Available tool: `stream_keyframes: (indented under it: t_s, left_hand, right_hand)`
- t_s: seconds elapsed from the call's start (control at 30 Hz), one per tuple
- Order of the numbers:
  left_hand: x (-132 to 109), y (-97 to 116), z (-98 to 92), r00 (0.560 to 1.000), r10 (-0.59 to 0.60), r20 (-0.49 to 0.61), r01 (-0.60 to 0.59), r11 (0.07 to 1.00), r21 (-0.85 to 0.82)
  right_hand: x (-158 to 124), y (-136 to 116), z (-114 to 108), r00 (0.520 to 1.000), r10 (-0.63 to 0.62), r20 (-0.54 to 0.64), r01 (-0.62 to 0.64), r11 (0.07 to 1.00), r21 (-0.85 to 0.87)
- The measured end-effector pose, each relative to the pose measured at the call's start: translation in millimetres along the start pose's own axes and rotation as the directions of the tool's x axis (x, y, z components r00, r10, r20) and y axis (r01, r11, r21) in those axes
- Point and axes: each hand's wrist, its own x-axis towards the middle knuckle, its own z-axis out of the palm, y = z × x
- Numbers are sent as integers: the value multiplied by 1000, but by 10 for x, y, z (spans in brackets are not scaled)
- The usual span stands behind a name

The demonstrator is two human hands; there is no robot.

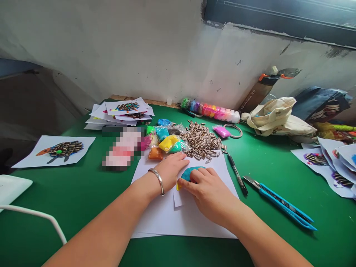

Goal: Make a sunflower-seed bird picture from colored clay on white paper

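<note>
My left hand [174,167], with a silver bangle at its wrist, lies with fingers stretched out along the edge of a small white paper [179,200]. On that paper a flattened oval of blue clay [189,172] sits beside a bit of yellow clay [178,186]. My right hand [207,187] is curled over the blue clay, its thumb-side fingertip against the yellow bit; the fingers cover part of both. Under the small paper are larger white sheets [150,218]. Just beyond my hands is a heap of sunflower seeds [201,139].
Bagged coloured clay [168,142] lies left of the seeds. A pen [237,174] and a blue utility knife [280,202], blade exposed, lie to the right. Finished seed pictures [65,151] rest at left. A cloth bag [274,116] and wrapped clay tubs [211,111] stand along the wall.
</note>
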Motion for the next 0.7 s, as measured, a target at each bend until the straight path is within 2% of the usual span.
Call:
stream_keyframes:
  t_s: [0.2, 0.7]
  left_hand:
    - [8, -4, 1, 1000, 5, -1, -5, 1000, -4]
    - [11, -11, 9, 1000, -16, 23, 17, 1000, -26]
  right_hand:
    - [-2, 11, -5, 997, 8, -71, -9, 1000, -14]
    - [56, -8, 44, 997, 62, -35, -60, 997, 39]
